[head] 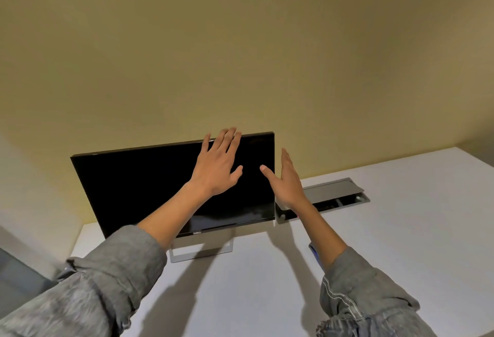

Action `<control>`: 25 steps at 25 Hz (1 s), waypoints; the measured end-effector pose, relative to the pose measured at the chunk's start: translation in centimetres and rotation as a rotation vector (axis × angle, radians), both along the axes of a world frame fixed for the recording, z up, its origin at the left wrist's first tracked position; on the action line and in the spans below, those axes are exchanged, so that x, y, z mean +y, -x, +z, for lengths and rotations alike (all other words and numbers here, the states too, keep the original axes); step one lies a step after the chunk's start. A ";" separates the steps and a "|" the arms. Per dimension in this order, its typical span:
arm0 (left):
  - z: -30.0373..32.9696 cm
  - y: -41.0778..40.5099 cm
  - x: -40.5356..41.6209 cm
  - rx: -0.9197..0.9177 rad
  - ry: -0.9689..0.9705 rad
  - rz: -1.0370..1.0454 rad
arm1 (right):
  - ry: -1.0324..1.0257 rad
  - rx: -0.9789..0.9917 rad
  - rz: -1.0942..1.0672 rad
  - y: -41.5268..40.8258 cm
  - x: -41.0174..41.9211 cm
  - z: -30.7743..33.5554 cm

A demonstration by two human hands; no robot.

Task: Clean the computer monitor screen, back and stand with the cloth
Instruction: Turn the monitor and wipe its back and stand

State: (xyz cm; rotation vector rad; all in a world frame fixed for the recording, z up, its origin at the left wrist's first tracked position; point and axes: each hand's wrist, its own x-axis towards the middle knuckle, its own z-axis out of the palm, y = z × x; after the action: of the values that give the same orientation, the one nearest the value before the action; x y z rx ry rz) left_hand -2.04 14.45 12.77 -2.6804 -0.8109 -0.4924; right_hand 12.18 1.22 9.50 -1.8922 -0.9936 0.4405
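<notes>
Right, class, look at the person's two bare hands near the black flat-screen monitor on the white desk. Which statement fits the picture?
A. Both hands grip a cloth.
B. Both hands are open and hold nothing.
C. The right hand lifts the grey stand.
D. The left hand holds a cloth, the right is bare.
B: the left hand and the right hand both show spread, straight fingers at the black flat-screen monitor, and no cloth is in view.

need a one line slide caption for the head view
Open left hand and right hand reach toward the top right corner of a dark flat black monitor on a white desk; no cloth visible.
</notes>
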 end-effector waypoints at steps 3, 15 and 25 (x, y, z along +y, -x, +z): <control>0.1 -0.7 1.1 0.033 0.023 0.075 | 0.005 0.228 -0.007 -0.6 2.0 -0.1; -2.7 -1.8 1.6 0.005 0.018 0.248 | -0.012 0.330 0.087 -1.2 3.1 -2.2; -2.4 -0.8 0.7 0.009 0.076 0.208 | 0.012 0.340 0.091 0.2 1.0 -1.4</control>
State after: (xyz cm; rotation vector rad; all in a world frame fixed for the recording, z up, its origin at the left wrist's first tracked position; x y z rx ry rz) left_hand -1.20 15.12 10.38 -2.6236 -1.1122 -0.4057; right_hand 12.01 2.26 8.06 -1.7132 -0.8515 0.7937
